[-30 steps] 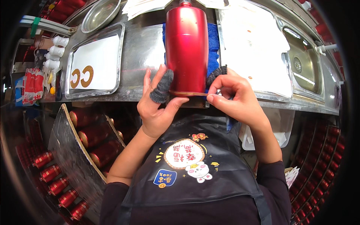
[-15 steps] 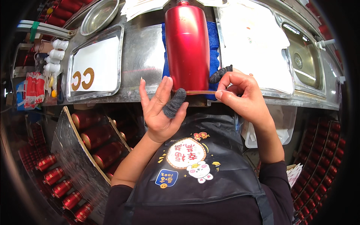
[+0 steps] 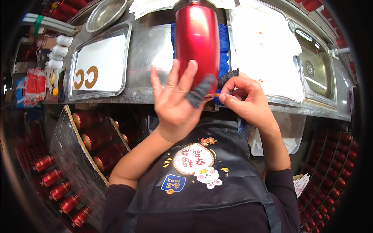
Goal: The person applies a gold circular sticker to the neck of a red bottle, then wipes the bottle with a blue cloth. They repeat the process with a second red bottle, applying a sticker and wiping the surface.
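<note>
A glossy red bottle [image 3: 197, 39] lies on a folded blue cloth [image 3: 224, 50] at the counter's near edge, its neck pointing away from me. Over its near left part is my left hand [image 3: 171, 105], fingers spread, with a dark grey knit sleeve [image 3: 201, 91] on one finger. That covered finger lies over the bottle's near end; whether it presses there I cannot tell. My right hand [image 3: 246, 99] pinches the end of a thin brownish strip [image 3: 212, 95] running along the bottle's base. Another grey knit sleeve [image 3: 228, 79] covers one of its fingers. The strip's left part is hidden behind my left hand.
To the left, a metal tray [image 3: 127, 50] holds a white sheet with two gold C-shaped pieces [image 3: 91, 77]. White sheets [image 3: 264, 54] cover a tray on the right, beside a sink [image 3: 314, 64]. A metal bowl [image 3: 105, 17] stands far left. Red bottles [image 3: 93, 139] fill racks below.
My left hand has moved right and up onto the bottle's near end, covering much of the strip. My right hand keeps its pinch and has shifted slightly left.
</note>
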`<state>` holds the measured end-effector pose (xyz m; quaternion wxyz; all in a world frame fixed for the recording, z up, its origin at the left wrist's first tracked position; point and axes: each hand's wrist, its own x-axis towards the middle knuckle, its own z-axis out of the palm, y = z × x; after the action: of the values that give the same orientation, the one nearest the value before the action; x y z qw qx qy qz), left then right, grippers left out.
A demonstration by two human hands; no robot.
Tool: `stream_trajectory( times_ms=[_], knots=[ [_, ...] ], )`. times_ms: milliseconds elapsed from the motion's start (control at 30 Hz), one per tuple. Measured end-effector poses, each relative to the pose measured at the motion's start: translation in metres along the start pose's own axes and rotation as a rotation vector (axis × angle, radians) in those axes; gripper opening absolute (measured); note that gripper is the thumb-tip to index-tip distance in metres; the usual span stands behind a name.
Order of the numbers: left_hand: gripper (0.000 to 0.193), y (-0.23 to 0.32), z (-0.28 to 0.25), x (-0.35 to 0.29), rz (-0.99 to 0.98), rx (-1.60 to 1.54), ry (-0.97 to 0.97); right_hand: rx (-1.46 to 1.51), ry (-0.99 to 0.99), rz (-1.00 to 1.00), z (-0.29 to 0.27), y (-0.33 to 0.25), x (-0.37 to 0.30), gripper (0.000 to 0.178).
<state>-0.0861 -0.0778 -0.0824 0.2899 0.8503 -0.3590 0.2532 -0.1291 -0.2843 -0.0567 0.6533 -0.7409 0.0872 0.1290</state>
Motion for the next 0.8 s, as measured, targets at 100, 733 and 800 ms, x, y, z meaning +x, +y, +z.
stream_trajectory(
  times_ms=[100, 733, 800],
  knots=[
    [0.057, -0.014, -0.003, -0.007, -0.142, -0.274, 0.018, -0.047, 0.028, -0.1, 0.001, -0.001, 0.0, 0.012],
    [0.049, -0.022, -0.014, -0.042, -0.038, -0.178, -0.03, -0.004, 0.007, -0.047, -0.01, -0.015, -0.018, 0.014],
    [0.046, -0.02, -0.015, -0.039, -0.026, -0.169, -0.039, 0.013, 0.018, -0.027, -0.01, -0.014, -0.016, 0.013]
  ],
)
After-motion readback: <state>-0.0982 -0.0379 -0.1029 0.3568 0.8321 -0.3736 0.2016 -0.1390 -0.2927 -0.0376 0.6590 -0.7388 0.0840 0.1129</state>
